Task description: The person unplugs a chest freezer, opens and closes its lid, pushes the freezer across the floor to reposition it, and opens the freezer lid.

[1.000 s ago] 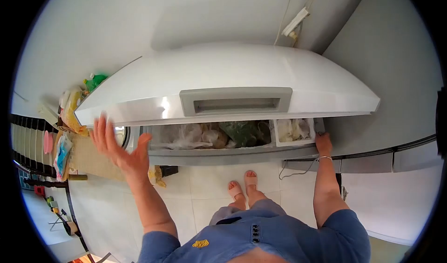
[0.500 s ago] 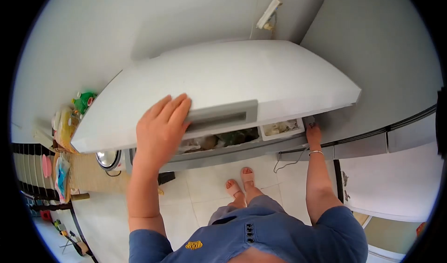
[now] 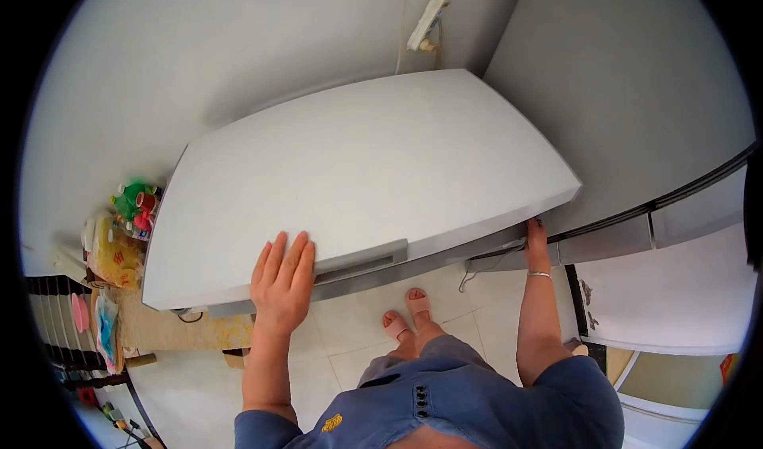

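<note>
- Resting my left hand [image 3: 284, 284], fingers stretched out flat, on the front edge of the white lid [image 3: 366, 163], just left of the grey handle [image 3: 362, 263].
- The lid fills the middle of the frame, over the freezer [image 3: 445, 256].
- My right hand [image 3: 537, 236], right of centre, is partly hidden beside the freezer; I can't tell if it grips.

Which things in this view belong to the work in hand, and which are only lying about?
In the work:
white lid, under the left grip
grey handle on its front edge
grey body below, near the right grip

Only lying about:
green bottle
yellow bag
blue packet
</note>
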Tool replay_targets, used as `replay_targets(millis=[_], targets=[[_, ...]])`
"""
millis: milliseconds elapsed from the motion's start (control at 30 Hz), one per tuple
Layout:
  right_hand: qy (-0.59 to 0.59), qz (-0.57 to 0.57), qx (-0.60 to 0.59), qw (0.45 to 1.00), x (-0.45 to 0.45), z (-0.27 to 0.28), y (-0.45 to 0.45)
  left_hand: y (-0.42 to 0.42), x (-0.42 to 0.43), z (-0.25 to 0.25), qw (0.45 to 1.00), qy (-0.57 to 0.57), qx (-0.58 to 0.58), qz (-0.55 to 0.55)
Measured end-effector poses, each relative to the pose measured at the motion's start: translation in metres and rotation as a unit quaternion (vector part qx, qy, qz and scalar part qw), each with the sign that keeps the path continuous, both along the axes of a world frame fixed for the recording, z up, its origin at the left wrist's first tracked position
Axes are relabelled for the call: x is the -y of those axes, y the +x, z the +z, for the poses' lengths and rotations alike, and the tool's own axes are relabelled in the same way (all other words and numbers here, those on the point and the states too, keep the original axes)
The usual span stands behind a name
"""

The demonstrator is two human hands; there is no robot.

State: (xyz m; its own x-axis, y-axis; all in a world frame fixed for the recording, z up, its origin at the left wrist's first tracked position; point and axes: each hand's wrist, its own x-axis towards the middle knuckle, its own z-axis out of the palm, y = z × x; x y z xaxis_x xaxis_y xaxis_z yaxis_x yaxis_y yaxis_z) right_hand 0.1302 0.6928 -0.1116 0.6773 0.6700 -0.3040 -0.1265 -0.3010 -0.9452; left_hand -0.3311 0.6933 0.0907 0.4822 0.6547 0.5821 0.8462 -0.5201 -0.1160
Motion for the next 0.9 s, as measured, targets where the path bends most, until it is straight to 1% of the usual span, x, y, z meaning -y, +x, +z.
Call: replay_targets(millis=[33, 67, 133, 167, 233, 367, 467, 533, 567, 633, 667, 733, 767, 833, 867, 900], targets=[[0.072, 0.018, -0.047, 0.996, 0.003, 0.0, 0.001, 0.0, 0.003, -0.005, 1.0, 0.001, 0.0, -0.003], [0.074, 0.015, -0.048, 0.996, 0.005, 0.0, 0.004, 0.001, 0.006, -0.012, 1.0, 0.003, -0.006, -0.003], [0.046, -0.008, -0.171, 0.984, 0.01, 0.001, 0.011, 0.0, 0.01, -0.027, 1.0, 0.006, -0.013, -0.008], [0.046, -0.011, -0.171, 0.984, 0.013, 0.0, 0.014, 0.0, 0.013, -0.032, 1.0, 0.006, -0.013, -0.011], [0.08, 0.022, -0.244, 0.966, 0.015, -0.002, 0.019, -0.001, 0.017, -0.04, 1.0, -0.006, -0.02, -0.017], [0.079, 0.049, -0.254, 0.963, 0.022, -0.003, 0.024, -0.001, 0.02, -0.044, 0.999, -0.027, -0.007, -0.023], [0.093, 0.069, -0.272, 0.955, 0.031, 0.011, 0.02, -0.001, 0.023, -0.052, 0.999, -0.042, 0.002, -0.029], [0.165, 0.071, -0.254, 0.95, 0.041, 0.041, 0.002, -0.002, 0.026, -0.06, 0.998, -0.046, 0.001, -0.031], [0.166, 0.071, -0.254, 0.95, 0.049, 0.053, -0.003, -0.002, 0.028, -0.067, 0.998, -0.051, -0.001, -0.033], [0.081, 0.067, -0.119, 0.987, 0.062, 0.075, -0.013, -0.004, 0.03, -0.083, 0.999, -0.036, -0.012, -0.036], [0.08, 0.066, -0.119, 0.987, 0.063, 0.083, -0.016, -0.004, 0.031, -0.087, 0.998, -0.045, -0.016, -0.039], [0.049, 0.083, 0.024, 0.995, 0.066, 0.097, -0.02, -0.004, 0.034, -0.098, 0.997, -0.063, -0.023, -0.043], [0.049, 0.083, 0.026, 0.995, 0.063, 0.106, -0.021, -0.004, 0.035, -0.104, 0.997, -0.063, -0.021, -0.042], [-0.078, 0.184, 0.149, 0.968, 0.044, 0.122, -0.024, -0.006, 0.035, -0.111, 0.995, -0.073, -0.014, -0.062], [-0.077, 0.186, 0.15, 0.968, 0.035, 0.118, -0.025, -0.007, 0.034, -0.113, 0.995, -0.073, -0.013, -0.06], [-0.064, 0.215, 0.2, 0.954, 0.025, 0.109, -0.025, -0.007, 0.034, -0.114, 0.994, -0.081, -0.008, -0.066]])
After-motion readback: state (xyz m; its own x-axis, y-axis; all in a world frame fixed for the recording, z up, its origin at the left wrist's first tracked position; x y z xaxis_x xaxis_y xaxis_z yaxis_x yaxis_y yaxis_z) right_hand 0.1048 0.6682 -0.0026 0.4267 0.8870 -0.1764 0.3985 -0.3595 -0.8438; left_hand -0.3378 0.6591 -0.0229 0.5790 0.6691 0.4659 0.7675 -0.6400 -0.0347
